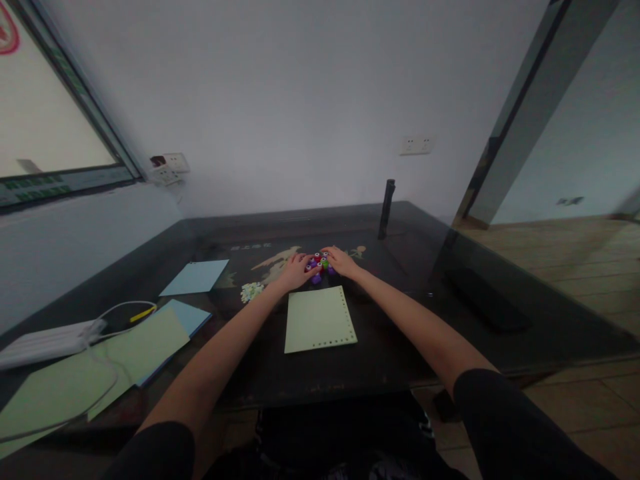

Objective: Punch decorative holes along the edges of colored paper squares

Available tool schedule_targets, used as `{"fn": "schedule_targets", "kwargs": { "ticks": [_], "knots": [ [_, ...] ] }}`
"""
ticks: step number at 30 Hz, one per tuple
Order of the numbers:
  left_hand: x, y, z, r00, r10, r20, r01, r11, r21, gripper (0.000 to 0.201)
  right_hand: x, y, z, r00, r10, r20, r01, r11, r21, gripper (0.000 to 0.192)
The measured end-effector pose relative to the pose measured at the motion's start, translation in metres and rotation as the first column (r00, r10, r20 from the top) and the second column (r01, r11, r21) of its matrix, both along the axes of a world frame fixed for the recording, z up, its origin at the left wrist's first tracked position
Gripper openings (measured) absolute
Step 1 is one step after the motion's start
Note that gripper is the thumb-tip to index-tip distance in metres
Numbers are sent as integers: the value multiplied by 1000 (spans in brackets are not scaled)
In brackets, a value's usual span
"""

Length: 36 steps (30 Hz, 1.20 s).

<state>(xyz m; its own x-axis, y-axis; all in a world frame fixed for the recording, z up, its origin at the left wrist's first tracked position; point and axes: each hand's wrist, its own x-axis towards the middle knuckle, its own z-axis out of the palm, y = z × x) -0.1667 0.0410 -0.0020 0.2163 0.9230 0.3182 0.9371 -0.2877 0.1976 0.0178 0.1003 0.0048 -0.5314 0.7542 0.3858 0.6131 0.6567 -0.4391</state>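
Two hands at a bench, with likely sources of mishap in order from left to right. Far left of the fingers, a white power strip lies beside loose green sheets, and its white cable arcs near a yellow pen; a snag on the cable could drag pen or paper. Nearer, a blue sheet lies left of the fingers, well clear of them. Just left of the left hand, a pile of small pale pieces sits close to the forearm, whose sideways sweep would probably scatter it. The left fingers are spread, the thumb apart, against the near left side of a cluster of small coloured pieces, which lies between the two hands. Uneven pressure might push pieces out through the gap facing the body, toward the hole-edged sheet, itself loose and liable to slide under a wrist. The fingers of the right hand bend over the cluster's right side; whether they pinch a piece cannot be told. Beyond them to the right, a slim black upright object could topple if struck.
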Motion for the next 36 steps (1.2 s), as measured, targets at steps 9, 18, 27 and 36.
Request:
{"fn": "schedule_targets", "kwargs": {
  "ticks": [9, 18, 27, 36],
  "knots": [
    [0, -5, -2, 999, 18, -50, -17, 1000, 16, 52, -25, -8, 1, 994, 9, 113, -14, 999, 51, 32],
    [3, -16, -2, 999, 40, -7, -40, 999, 4, 52, -20, -27, -1, 990, -46, 133, 31, 993, 112, 34],
    [4, -13, -12, 989, 74, 130, -75, 997, 7, 48, -20, -26, -6, 995, -51, 83, 40, 991, 128, 36],
    [-10, -7, 12, 810, 130, 572, -119, 991, -56, 39, -15, -19, -5, 1000, -12, -27, 15, 995, 101, 34]
  ]
}}
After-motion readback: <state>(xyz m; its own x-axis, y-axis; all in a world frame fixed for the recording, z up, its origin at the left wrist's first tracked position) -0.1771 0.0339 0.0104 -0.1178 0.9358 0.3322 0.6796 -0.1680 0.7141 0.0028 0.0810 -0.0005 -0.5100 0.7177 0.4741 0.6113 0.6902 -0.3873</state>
